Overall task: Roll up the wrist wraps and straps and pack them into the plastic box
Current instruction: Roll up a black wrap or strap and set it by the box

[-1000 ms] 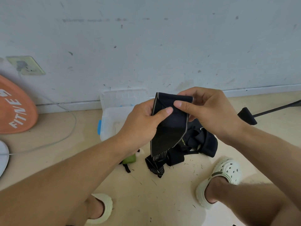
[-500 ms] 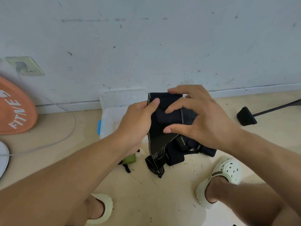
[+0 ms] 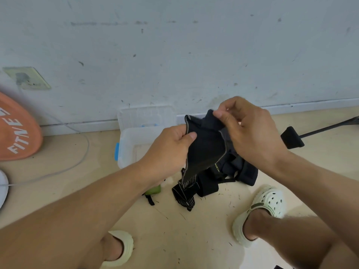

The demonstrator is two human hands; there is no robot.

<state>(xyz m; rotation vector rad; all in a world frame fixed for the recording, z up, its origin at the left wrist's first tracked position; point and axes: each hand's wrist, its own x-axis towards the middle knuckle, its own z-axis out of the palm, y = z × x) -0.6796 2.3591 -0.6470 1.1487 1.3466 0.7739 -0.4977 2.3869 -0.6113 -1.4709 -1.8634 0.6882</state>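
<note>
A black wrist wrap (image 3: 206,150) with grey edging hangs in the air between both hands. My left hand (image 3: 169,150) pinches its left edge near the top. My right hand (image 3: 246,133) grips the folded upper end at the right. The wrap's striped lower end dangles toward a pile of black straps (image 3: 229,175) on the floor. A clear plastic box (image 3: 128,144) with a blue latch stands open behind my left hand, its lid (image 3: 145,115) leaning against the wall. Part of the box is hidden by my hand.
A green item (image 3: 154,189) lies under my left forearm. An orange disc (image 3: 17,131) leans on the wall at left, with a grey cable (image 3: 77,162) on the floor. A black stand foot (image 3: 292,137) lies at right. My two feet in pale clogs (image 3: 262,210) flank the pile.
My right hand has shifted up and right, folding the wrap's top end over. My left hand slid down slightly along the left edge.
</note>
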